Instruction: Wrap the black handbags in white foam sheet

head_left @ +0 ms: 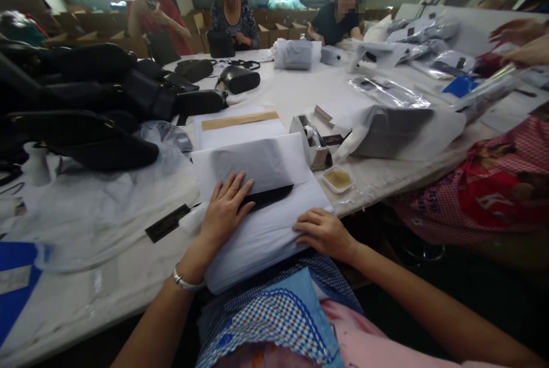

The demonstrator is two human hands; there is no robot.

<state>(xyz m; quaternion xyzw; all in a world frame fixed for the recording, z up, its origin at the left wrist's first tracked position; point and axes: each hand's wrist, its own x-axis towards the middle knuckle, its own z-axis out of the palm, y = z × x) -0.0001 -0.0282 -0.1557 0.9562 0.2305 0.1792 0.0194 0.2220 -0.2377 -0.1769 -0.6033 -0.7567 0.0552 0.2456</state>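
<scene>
A black bag (pixel 274 195) lies partly wrapped in white tissue paper (pixel 257 242) at the table's front edge. One sheet covers its upper part, and a dark strip shows between the layers. My left hand (pixel 225 208) rests flat on the wrapped bag, fingers spread. At the paper's near right edge is my right hand (pixel 323 234), its fingers curled together over the paper, with the thumb side towards me. What lies beneath those fingers is hidden. A black hang tag (pixel 167 223) sticks out to the left of the paper.
Black bags (pixel 86 82) are heaped at the left. Beyond the paper stands a tape dispenser (pixel 312 142), with a small dish (pixel 338 178) nearby. A wrapped bag (pixel 394 131) sits to the right. Co-workers (pixel 235 14) are across the table; another person's hands (pixel 525 42) reach in at right.
</scene>
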